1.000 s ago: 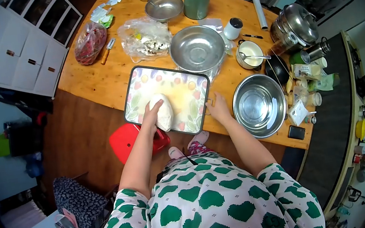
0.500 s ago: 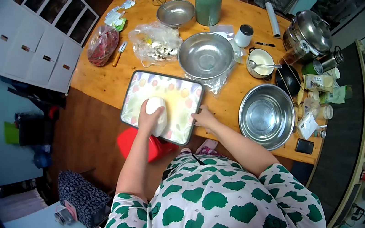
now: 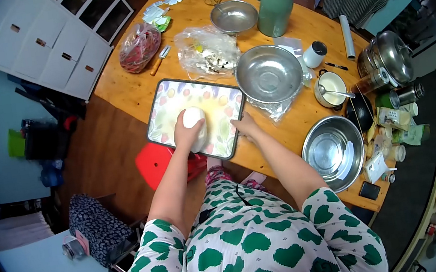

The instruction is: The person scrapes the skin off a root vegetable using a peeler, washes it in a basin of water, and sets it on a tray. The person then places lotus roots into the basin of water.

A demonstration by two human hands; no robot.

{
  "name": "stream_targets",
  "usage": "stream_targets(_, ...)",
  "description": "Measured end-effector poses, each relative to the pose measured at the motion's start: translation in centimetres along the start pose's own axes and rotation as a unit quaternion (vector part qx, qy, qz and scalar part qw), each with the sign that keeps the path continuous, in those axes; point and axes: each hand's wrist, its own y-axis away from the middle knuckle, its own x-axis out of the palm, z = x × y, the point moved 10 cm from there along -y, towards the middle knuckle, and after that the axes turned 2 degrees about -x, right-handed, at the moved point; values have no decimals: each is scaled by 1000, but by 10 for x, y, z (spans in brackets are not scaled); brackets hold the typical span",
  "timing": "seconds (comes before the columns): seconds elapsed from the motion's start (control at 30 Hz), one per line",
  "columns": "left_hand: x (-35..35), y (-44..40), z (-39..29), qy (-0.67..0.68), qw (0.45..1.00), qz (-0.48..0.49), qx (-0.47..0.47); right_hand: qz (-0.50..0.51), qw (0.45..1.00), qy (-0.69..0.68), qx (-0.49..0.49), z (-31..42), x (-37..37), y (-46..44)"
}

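Observation:
A floral tray with a dark rim (image 3: pixel 162 110) lies at the near edge of the wooden table (image 3: pixel 125 101), its near-left part past the edge. On it rests a smooth white lump, like dough (image 3: pixel 193 118). My left hand (image 3: pixel 186 133) grips the lump from its left side, thumb and fingers around it. My right hand (image 3: pixel 247 126) holds the tray's right rim, thumb on top and fingers hidden below. A steel basin (image 3: pixel 268 77) stands just beyond the tray's far right corner.
A large steel bowl (image 3: pixel 329 146) sits to the right, near a pot of white content (image 3: pixel 332 85), jars and a phone (image 3: pixel 369 190). Farther off are a green thermos (image 3: pixel 274 10), plastic bags (image 3: pixel 207 52) and a small bowl (image 3: pixel 234 15). A red stool (image 3: pixel 153 164) stands below.
My right hand has moved from beside the tray onto its right rim. The tray was turned and has turned back somewhat. My left hand remains on the white lump.

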Motion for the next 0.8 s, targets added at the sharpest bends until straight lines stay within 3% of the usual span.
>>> stream_targets(0.1,1,-2,-28,-87,995,43,36,-37,998,32,-37,-4,-2,-5)
stream_targets(0.3,-1,-14,-26,-69,990,111,57,-60,995,63,-50,5,2,11)
stream_targets(0.37,12,-18,-16,60,980,189,6,-33,994,91,-41,-19,2,5)
stream_targets(0.43,41,-4,-33,236,928,277,-77,-90,960,244,-107,23,-11,32)
stream_targets(0.5,76,18,-65,305,879,352,-101,-159,981,-4,-114,26,-31,59)
stream_targets(0.53,92,37,-93,298,866,389,-105,-153,980,-59,-114,56,-43,88)
stream_targets(0.63,155,102,-163,296,792,523,-108,-279,932,-144,-182,75,-114,165)
stream_targets(0.7,193,152,-203,281,756,577,-130,-358,902,-127,-205,59,-174,212)
stream_targets(0.73,216,175,-216,285,735,600,-139,-398,897,-94,-166,11,-215,221)
stream_targets(0.8,265,217,-227,282,697,636,-171,-462,873,-155,5,-45,-272,263)
